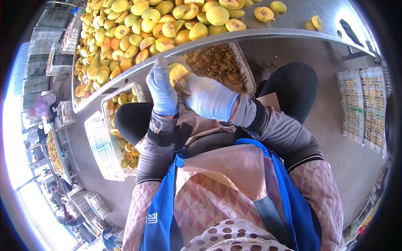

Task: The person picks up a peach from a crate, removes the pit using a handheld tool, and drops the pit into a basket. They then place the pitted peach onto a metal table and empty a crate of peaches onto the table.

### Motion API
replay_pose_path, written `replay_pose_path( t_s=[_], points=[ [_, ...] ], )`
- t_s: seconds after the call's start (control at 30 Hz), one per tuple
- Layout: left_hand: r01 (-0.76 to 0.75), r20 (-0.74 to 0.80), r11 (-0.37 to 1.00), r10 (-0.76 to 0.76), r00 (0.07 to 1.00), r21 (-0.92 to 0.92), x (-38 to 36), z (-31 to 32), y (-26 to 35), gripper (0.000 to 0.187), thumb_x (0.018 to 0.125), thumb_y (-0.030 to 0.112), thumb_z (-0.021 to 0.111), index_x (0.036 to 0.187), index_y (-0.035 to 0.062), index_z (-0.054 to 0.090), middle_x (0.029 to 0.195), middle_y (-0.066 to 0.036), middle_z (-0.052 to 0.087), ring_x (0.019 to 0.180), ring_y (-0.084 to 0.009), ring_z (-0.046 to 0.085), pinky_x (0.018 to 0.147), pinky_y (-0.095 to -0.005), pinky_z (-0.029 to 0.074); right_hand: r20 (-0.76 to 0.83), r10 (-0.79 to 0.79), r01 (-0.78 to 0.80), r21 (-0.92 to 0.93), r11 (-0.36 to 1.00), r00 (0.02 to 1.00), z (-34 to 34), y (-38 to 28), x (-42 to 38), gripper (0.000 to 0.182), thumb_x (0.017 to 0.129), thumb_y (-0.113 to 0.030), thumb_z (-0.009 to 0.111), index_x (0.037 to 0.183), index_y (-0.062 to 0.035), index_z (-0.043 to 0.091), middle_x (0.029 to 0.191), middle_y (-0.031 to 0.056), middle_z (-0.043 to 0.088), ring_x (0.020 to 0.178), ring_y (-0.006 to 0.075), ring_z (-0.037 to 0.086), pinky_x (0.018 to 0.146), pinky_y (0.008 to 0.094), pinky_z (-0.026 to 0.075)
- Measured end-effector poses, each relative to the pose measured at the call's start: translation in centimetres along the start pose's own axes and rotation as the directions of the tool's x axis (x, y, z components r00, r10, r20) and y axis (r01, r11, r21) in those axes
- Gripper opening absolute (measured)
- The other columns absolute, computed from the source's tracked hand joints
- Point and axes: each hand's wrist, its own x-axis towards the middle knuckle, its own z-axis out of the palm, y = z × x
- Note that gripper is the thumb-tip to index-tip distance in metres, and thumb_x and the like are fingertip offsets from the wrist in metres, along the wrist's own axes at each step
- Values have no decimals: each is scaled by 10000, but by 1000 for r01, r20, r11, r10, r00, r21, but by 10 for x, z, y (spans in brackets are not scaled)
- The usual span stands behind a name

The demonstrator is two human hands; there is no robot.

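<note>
My left hand (163, 90), in a pale blue and white glove, is closed around a yellow-orange fruit half (178, 73) just in front of the metal table's edge. Close against it on the right, my right hand (207, 94), gloved the same way, has its fingers curled at the fruit's lower side. What the right fingers hold, if anything, is hidden. A large heap of halved yellow fruit (138, 31) covers the metal table (251, 35) beyond my hands.
Below the table edge is a crate of brown scraps (247, 77). A white crate (102, 144) with fruit halves stands on the floor at left. Stacked crates (362, 106) stand at right. A person in purple (44, 104) is far left, beside more crates.
</note>
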Motion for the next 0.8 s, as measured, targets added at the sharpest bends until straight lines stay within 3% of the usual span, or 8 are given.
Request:
replay_pose_path(
  t_s=[0.17,0.37,0.47,0.5,0.57,0.67,0.77,0.8],
  points=[
    [65,18,995,-64,998,-78,1,0,-1,443,1021,360,487,977,-44,664,855,-87,693,747,-133,639,675,-264,514,10,79,-79,-43,996,997,-24,-15,-4,225,889,-185,568,965,19,623,795,240,668,772,412,672,696,481,539],
    [130,53,927,-119,991,-351,-2,16,21,283,967,220,603,1081,-34,651,936,-77,687,780,-125,640,714,-251,534,53,-518,492,-408,769,853,-18,0,6,245,785,-74,598,1022,-19,624,921,147,651,824,310,662,706,394,568],
    [118,-31,980,-125,992,-158,-5,3,2,258,936,158,644,1102,-40,648,939,-77,687,791,-109,637,699,-233,528,-119,-540,517,-181,837,833,-4,-5,13,214,821,-90,594,1022,-21,611,890,135,650,792,302,662,705,392,570],
    [106,-52,975,-118,992,-198,-6,3,0,245,931,158,653,1083,-34,660,913,-66,686,784,-92,627,673,-213,512,19,-224,215,209,954,974,-9,-6,9,164,847,-99,584,987,-17,612,835,144,650,750,299,663,695,395,568],
    [110,-52,962,-127,991,-249,-5,3,0,227,934,156,648,1060,-31,669,890,-55,683,777,-89,620,660,-216,507,567,212,-578,608,544,796,-48,-38,3,118,900,-118,564,917,-11,612,725,163,649,666,292,666,674,403,564],
    [136,-96,967,-160,983,-216,-3,5,2,203,935,150,644,1030,-26,678,861,-40,675,764,-81,607,649,-219,500,491,259,-477,394,786,832,-56,-45,7,172,882,-156,591,928,10,590,715,195,637,698,345,666,692,440,554],
    [99,-156,993,-107,982,-61,-3,12,3,185,932,144,643,1004,-21,684,845,-27,667,748,-74,592,642,-222,492,-137,-70,93,166,982,988,1,1,0,219,871,-172,595,959,27,577,698,222,627,712,406,653,689,475,539],
    [73,-174,997,-71,982,7,-2,13,3,179,931,143,643,996,-19,686,841,-24,665,742,-73,587,639,-223,489,-104,-32,45,124,991,994,0,0,-1,222,872,-173,591,967,27,576,716,226,634,727,414,652,695,479,536]
  ],
)
